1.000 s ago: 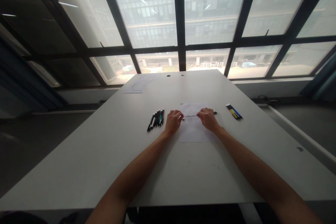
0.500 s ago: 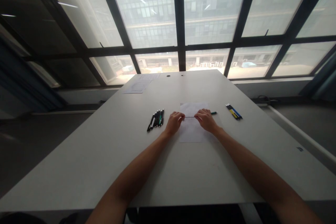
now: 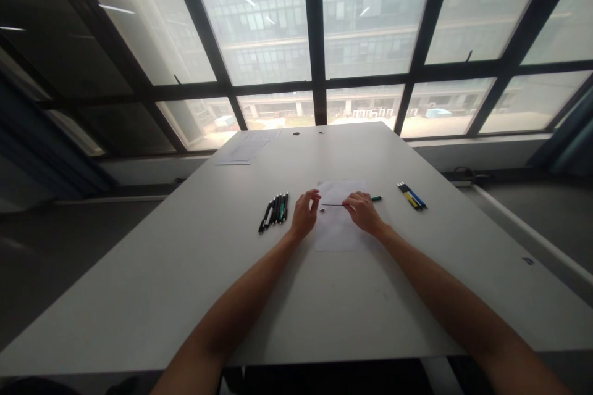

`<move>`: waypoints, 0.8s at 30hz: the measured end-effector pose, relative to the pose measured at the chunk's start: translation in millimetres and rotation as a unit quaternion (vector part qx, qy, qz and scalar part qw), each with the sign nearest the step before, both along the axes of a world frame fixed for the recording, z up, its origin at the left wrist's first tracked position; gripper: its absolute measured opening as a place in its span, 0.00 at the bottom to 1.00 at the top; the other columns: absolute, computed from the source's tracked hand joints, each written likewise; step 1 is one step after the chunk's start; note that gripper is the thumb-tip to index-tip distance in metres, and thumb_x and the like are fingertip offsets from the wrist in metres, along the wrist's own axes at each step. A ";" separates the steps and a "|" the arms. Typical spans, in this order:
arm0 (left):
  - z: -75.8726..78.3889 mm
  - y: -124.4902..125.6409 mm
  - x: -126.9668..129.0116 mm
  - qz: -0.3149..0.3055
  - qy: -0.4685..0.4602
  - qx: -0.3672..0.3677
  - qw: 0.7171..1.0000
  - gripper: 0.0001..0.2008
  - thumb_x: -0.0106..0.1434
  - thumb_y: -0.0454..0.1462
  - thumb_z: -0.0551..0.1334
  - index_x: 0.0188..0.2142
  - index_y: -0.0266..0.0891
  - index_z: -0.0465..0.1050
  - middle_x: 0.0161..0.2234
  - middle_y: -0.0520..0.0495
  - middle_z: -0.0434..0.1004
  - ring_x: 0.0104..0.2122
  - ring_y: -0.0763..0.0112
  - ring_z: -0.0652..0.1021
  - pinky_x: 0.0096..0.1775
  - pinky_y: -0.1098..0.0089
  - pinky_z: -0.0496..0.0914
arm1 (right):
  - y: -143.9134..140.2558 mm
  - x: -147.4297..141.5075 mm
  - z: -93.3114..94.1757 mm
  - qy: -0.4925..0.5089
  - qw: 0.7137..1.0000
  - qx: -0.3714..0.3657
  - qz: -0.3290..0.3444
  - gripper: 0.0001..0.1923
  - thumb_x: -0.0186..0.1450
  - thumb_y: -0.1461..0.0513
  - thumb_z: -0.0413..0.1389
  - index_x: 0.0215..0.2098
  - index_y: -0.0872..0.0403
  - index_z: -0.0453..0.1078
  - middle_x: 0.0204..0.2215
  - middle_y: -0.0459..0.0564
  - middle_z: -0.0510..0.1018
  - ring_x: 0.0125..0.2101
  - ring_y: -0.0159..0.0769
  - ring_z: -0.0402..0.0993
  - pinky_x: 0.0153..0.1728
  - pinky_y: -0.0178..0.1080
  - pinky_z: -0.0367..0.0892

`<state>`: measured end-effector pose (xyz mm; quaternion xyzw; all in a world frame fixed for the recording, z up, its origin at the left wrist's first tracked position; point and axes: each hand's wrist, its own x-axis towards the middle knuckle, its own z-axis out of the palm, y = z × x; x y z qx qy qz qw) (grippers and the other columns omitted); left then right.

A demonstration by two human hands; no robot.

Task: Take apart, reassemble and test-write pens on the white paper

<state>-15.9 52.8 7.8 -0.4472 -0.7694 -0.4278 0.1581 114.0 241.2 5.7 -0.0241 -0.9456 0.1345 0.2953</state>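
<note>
A thin refill [image 3: 332, 204] is pinched in the right hand [image 3: 362, 212] over the paper [image 3: 334, 236]; the left hand [image 3: 304, 215] is held open, nothing gripped. The refill is best kept level.

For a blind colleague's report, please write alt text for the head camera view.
Over a white sheet of paper on a white table, the right hand holds a green-ended pen with a thin rod sticking out toward the left hand, whose fingers are open just beside its tip. Dark pens lie left, blue and yellow pens right.
</note>
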 end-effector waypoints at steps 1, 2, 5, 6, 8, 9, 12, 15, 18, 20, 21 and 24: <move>-0.8 -0.3 -1.2 0.025 -0.002 -0.001 1.000 0.13 0.70 0.34 0.53 0.52 0.40 0.68 0.41 0.46 0.78 0.44 0.67 0.75 0.48 0.64 0.67 | 0.5 0.3 0.1 0.001 1.000 0.000 -0.011 0.09 0.69 0.63 0.53 0.37 0.52 0.75 0.36 0.51 0.77 0.42 0.39 0.67 0.47 0.41 0.53; -1.9 -0.7 -2.5 0.048 -0.003 -0.014 0.999 0.12 0.69 0.34 0.53 0.50 0.40 0.69 0.41 0.46 0.77 0.43 0.66 0.75 0.47 0.64 0.67 | 1.3 0.5 0.0 0.002 1.000 0.000 -0.024 0.09 0.69 0.63 0.53 0.37 0.52 0.75 0.36 0.51 0.77 0.42 0.40 0.67 0.46 0.41 0.52; -5.8 -1.9 -5.7 0.089 0.002 -0.092 0.992 0.08 0.65 0.36 0.59 0.43 0.41 0.74 0.41 0.45 0.77 0.43 0.61 0.74 0.47 0.61 0.65 | 4.8 0.8 -1.4 0.005 0.998 0.004 -0.066 0.09 0.69 0.63 0.52 0.36 0.52 0.75 0.36 0.51 0.77 0.41 0.40 0.67 0.46 0.41 0.52; -7.1 -2.2 -6.2 0.093 0.006 -0.118 0.989 0.06 0.64 0.37 0.61 0.41 0.42 0.76 0.41 0.45 0.77 0.44 0.60 0.74 0.47 0.60 0.65 | 6.1 0.7 -2.3 0.006 0.997 0.005 -0.078 0.09 0.69 0.63 0.52 0.36 0.52 0.75 0.36 0.51 0.77 0.41 0.40 0.67 0.45 0.41 0.52; -9.1 -2.5 -6.1 0.088 0.013 -0.150 0.985 0.06 0.62 0.39 0.64 0.39 0.43 0.77 0.41 0.45 0.77 0.45 0.58 0.73 0.48 0.58 0.63 | 8.3 0.4 -4.1 0.008 0.995 0.003 -0.098 0.09 0.69 0.63 0.52 0.37 0.52 0.75 0.36 0.52 0.77 0.41 0.41 0.67 0.45 0.41 0.52; -9.7 -2.5 -5.8 0.080 0.016 -0.159 0.984 0.06 0.61 0.40 0.65 0.39 0.44 0.78 0.41 0.45 0.77 0.45 0.58 0.73 0.48 0.58 0.63 | 9.0 0.3 -4.9 0.008 0.995 0.003 -0.104 0.09 0.69 0.63 0.52 0.37 0.52 0.75 0.36 0.52 0.78 0.42 0.41 0.67 0.45 0.42 0.52; -10.6 -2.5 -5.0 0.054 0.013 -0.172 0.984 0.06 0.60 0.40 0.66 0.38 0.45 0.80 0.41 0.45 0.77 0.46 0.58 0.73 0.48 0.58 0.62 | 9.6 0.2 -6.2 0.010 0.994 0.002 -0.106 0.09 0.68 0.64 0.52 0.37 0.52 0.75 0.36 0.52 0.78 0.42 0.41 0.67 0.45 0.42 0.51; -10.1 -2.3 -4.9 0.045 0.001 -0.178 0.983 0.05 0.60 0.39 0.66 0.35 0.47 0.81 0.40 0.46 0.77 0.45 0.58 0.73 0.47 0.59 0.63 | 9.1 -0.2 -6.1 0.011 0.995 0.002 -0.098 0.09 0.68 0.64 0.53 0.36 0.52 0.75 0.36 0.52 0.78 0.41 0.41 0.67 0.45 0.42 0.52; -9.0 -2.1 -5.2 0.043 -0.002 -0.175 0.984 0.04 0.60 0.38 0.66 0.33 0.48 0.81 0.40 0.48 0.78 0.45 0.59 0.73 0.48 0.59 0.63 | 8.8 -0.5 -5.9 0.009 0.996 0.001 -0.092 0.09 0.68 0.64 0.53 0.36 0.52 0.75 0.36 0.52 0.78 0.41 0.41 0.67 0.45 0.42 0.52; -8.6 -2.1 -5.8 0.042 -0.002 -0.167 0.985 0.04 0.60 0.37 0.66 0.34 0.47 0.80 0.40 0.48 0.78 0.45 0.59 0.74 0.48 0.59 0.64 | 8.8 -0.3 -5.5 0.006 0.996 0.002 -0.087 0.09 0.68 0.64 0.53 0.36 0.52 0.76 0.36 0.52 0.78 0.41 0.41 0.67 0.45 0.42 0.52; -8.5 -2.2 -6.3 0.041 -0.001 -0.160 0.986 0.04 0.60 0.37 0.65 0.34 0.46 0.80 0.40 0.48 0.79 0.45 0.60 0.74 0.48 0.59 0.64 | 8.7 0.0 -5.2 0.005 0.996 0.003 -0.083 0.09 0.68 0.64 0.53 0.36 0.52 0.76 0.36 0.52 0.78 0.41 0.41 0.67 0.45 0.42 0.52; -8.5 -2.2 -7.7 0.034 -0.001 -0.131 0.991 0.04 0.61 0.36 0.65 0.36 0.44 0.79 0.38 0.48 0.80 0.43 0.62 0.76 0.48 0.61 0.66 | 7.3 1.2 -3.0 -0.001 0.998 0.005 -0.064 0.09 0.68 0.65 0.53 0.36 0.52 0.76 0.36 0.51 0.77 0.41 0.41 0.67 0.45 0.42 0.52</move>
